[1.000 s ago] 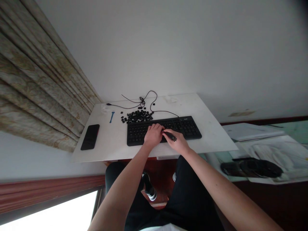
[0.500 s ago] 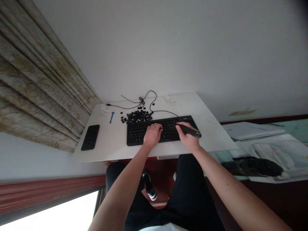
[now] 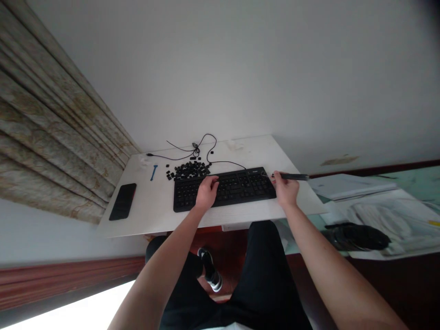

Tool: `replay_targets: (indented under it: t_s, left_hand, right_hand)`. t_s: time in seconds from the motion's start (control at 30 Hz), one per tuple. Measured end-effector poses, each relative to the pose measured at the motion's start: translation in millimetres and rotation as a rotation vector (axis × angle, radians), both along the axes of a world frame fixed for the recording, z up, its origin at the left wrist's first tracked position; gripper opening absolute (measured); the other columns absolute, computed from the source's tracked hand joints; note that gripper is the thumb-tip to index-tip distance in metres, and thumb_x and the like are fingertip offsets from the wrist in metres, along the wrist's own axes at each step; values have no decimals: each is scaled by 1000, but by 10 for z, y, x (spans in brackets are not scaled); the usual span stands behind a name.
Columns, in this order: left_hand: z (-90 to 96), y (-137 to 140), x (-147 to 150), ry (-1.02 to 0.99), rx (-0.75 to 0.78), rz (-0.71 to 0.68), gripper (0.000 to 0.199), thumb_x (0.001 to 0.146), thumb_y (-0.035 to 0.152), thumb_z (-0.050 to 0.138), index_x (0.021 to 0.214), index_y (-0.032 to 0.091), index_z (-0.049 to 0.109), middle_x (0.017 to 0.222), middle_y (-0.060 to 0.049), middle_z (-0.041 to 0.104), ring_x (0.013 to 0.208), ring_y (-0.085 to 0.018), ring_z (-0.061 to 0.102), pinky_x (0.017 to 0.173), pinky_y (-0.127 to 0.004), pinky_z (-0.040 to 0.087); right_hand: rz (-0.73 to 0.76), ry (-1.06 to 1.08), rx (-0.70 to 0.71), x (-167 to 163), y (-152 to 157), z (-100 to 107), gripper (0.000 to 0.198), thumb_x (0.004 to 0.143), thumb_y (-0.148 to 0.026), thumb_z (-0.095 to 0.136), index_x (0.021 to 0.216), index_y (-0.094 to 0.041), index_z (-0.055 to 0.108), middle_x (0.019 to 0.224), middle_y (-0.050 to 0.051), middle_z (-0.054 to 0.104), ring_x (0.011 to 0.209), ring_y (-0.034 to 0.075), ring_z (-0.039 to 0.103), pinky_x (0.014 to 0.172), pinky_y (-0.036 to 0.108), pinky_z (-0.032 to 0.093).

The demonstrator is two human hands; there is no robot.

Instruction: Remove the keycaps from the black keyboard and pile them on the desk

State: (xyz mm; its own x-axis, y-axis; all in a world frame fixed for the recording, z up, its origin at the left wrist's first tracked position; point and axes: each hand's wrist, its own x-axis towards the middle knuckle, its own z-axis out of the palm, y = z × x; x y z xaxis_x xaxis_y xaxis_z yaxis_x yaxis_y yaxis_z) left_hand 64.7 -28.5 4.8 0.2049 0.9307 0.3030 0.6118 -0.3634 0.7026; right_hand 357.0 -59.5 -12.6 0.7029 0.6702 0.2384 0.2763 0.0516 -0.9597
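A black keyboard (image 3: pixel 233 198) lies on the white table, several of its key positions looking bare. On its left-middle part rests my left hand (image 3: pixel 206 192), fingers bent and thumb a little apart, with nothing visible in it. My right hand (image 3: pixel 286 188) is closed around the dark handle of a wire keycap puller (image 3: pixel 294 176) at the keyboard's right end. The thin wire loops of the puller point left over the top right corner of the keyboard. Behind the keyboard, a pile of loose black keycaps (image 3: pixel 190 170) is spread out.
A black phone (image 3: pixel 123 202) lies at the left of the table (image 3: pixel 154 220). Near it is a small blue tool (image 3: pixel 153 173). The keyboard's cable (image 3: pixel 227 162) loops along the back by the wall. Papers and a black bag-like item (image 3: pixel 360 236) lie on a lower surface to the right.
My right hand has moved right with the keycap puller, from over the keys to the keyboard's right end. My left hand stays on the keyboard. The view has shifted slightly.
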Motion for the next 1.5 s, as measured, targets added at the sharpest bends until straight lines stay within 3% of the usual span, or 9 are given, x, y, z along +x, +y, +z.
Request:
replay_targets:
  t_s: [0.17, 0.4, 0.5, 0.6, 0.8, 1.17, 1.23, 1.4, 1.5]
  left_hand:
    - [170, 312, -126, 7, -93, 121, 17, 94, 22, 59, 104, 19, 72, 101, -6, 74, 91, -18, 68, 89, -32, 55]
    - [356, 680, -349, 337, -84, 226, 26, 94, 21, 54, 113, 22, 72, 119, -9, 71, 113, -27, 62, 100, -43, 48]
    - [330, 582, -252, 342, -8, 204, 28, 93, 16, 52, 113, 21, 70, 122, -10, 68, 116, -27, 60, 102, -44, 47]
    - [251, 346, -35, 287, 65, 73, 28, 92, 11, 51, 111, 20, 70, 118, -9, 68, 114, -24, 61, 103, -41, 47]
    - [81, -76, 289, 273, 76, -110, 24, 92, 14, 55, 111, 22, 67, 115, -7, 68, 113, -23, 61, 101, -41, 46]
    - [64, -140, 280, 283, 21, -116, 34, 83, 11, 56, 115, 19, 62, 115, -7, 68, 112, -25, 59, 102, -41, 44]
    - [60, -140, 277, 272, 11, -116, 33, 83, 10, 55, 114, 19, 63, 113, -7, 68, 111, -25, 60, 101, -41, 45]
    - [50, -136, 269, 265, 12, -121, 32, 83, 11, 56, 113, 19, 62, 111, -7, 68, 109, -24, 60, 99, -40, 45]
    - [61, -141, 269, 286, 31, -136, 33, 83, 13, 57, 115, 19, 62, 112, -8, 68, 109, -25, 60, 99, -41, 45]
  right_hand:
    - [19, 19, -43, 12, 11, 16, 50, 78, -62, 66, 81, -13, 69, 72, 13, 73, 60, 22, 68, 62, 36, 58]
    - [12, 14, -63, 3, 10, 46, 51, 78, -63, 67, 81, -11, 70, 72, 15, 74, 63, 25, 71, 64, 38, 60]
    - [16, 26, -66, 7, 13, 38, 50, 78, -61, 67, 81, -11, 71, 74, 15, 75, 65, 26, 72, 64, 38, 60]
    - [19, 25, -61, 22, 18, 12, 50, 78, -62, 66, 81, -12, 71, 74, 15, 75, 65, 26, 73, 64, 38, 60]
    - [28, -6, -42, 35, 11, -20, 55, 78, -66, 65, 78, -12, 72, 71, 14, 75, 66, 28, 73, 63, 38, 60]
    - [-33, 109, -27, 102, 65, -7, 51, 73, -64, 72, 73, -13, 69, 66, 10, 72, 57, 20, 66, 60, 34, 55]
    - [27, 99, -31, 7, 47, 95, 52, 74, -65, 72, 76, -13, 70, 68, 10, 72, 58, 20, 67, 59, 33, 55]
    - [419, -76, -86, -477, -27, 395, 48, 81, -63, 67, 86, -16, 71, 67, 7, 72, 60, 21, 69, 58, 31, 55]
    - [577, -244, -177, -739, -26, 510, 40, 87, -56, 65, 88, -17, 73, 67, 5, 73, 60, 21, 70, 58, 30, 53]
